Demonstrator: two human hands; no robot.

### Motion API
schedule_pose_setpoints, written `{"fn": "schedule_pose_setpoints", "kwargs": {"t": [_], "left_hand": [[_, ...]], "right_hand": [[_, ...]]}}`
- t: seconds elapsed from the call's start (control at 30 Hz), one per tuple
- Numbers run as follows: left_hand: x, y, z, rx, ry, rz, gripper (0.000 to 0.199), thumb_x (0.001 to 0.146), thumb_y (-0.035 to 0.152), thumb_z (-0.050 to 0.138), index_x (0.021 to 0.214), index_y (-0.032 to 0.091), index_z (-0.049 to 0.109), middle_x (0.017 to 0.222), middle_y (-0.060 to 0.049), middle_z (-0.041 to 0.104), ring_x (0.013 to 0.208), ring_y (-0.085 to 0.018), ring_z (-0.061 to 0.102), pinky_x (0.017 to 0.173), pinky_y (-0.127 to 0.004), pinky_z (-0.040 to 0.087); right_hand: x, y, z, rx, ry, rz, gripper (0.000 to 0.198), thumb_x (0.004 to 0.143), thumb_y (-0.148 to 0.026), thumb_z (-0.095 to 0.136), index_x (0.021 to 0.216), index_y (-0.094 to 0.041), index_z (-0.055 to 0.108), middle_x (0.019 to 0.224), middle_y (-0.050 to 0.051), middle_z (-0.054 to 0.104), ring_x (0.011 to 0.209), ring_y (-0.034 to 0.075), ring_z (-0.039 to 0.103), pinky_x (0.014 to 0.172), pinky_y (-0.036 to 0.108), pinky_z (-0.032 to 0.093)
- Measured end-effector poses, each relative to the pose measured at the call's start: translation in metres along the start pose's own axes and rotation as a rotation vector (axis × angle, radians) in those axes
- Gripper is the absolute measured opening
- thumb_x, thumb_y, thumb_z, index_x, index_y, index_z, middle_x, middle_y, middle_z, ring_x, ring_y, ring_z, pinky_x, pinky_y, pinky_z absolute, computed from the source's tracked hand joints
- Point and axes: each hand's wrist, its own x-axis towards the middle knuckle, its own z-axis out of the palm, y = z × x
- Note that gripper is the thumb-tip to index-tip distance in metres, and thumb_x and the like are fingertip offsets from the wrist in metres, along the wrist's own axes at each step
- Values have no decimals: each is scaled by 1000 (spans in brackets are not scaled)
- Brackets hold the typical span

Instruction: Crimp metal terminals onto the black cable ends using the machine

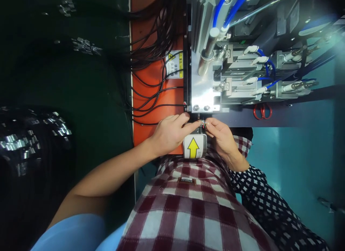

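Observation:
My left hand [172, 130] is closed around a black cable [147, 123], which runs in from the left and passes under its fingers. Its index finger reaches right, up to a small metal cable connector [203, 123] with thin red and green wires. From the other side, my right hand [222, 137] pinches this connector between thumb and fingertips; the fingers partly hide it. Both hands are just in front of the machine's metal block [203, 96]. Right below the fingertips is a white plate with a yellow arrow [193, 147].
Many black cables [159, 39] lie over the orange surface [145, 139] beside a warning label [174, 64]. The machine carries metal cylinders and blue air tubes [269, 65]. Red-handled scissors [262, 111] lie to the right. Bundles of cables with metal ends [21, 143] are at left.

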Motion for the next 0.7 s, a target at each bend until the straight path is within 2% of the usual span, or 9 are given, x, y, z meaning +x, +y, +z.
{"fn": "schedule_pose_setpoints", "kwargs": {"t": [0.13, 0.47, 0.7], "left_hand": [[0, 0, 1, -13, 3, 1, 32, 99, 23, 40, 119, 23, 64, 82, -4, 58, 66, -14, 52, 58, -24, 44], [0, 1, 1, -37, 27, -10, 31, 98, 22, 42, 117, 23, 66, 78, -4, 57, 66, -14, 53, 58, -24, 44], [-1, 0, 1, -42, -36, -40, 32, 100, 25, 39, 121, 26, 64, 76, -3, 56, 67, -14, 55, 59, -23, 44]], "right_hand": [[0, 1, 1, 76, -19, 24, 21, 82, -36, 72, 77, -19, 61, 58, -7, 37, 53, 8, 27, 50, 23, 23], [-1, 3, -1, 118, -35, 30, 19, 82, -35, 72, 79, -19, 63, 57, -7, 38, 54, 8, 28, 52, 23, 22], [-1, 3, -2, 102, -30, 32, 17, 83, -34, 71, 81, -18, 65, 57, -6, 38, 54, 9, 29, 52, 24, 23]]}}
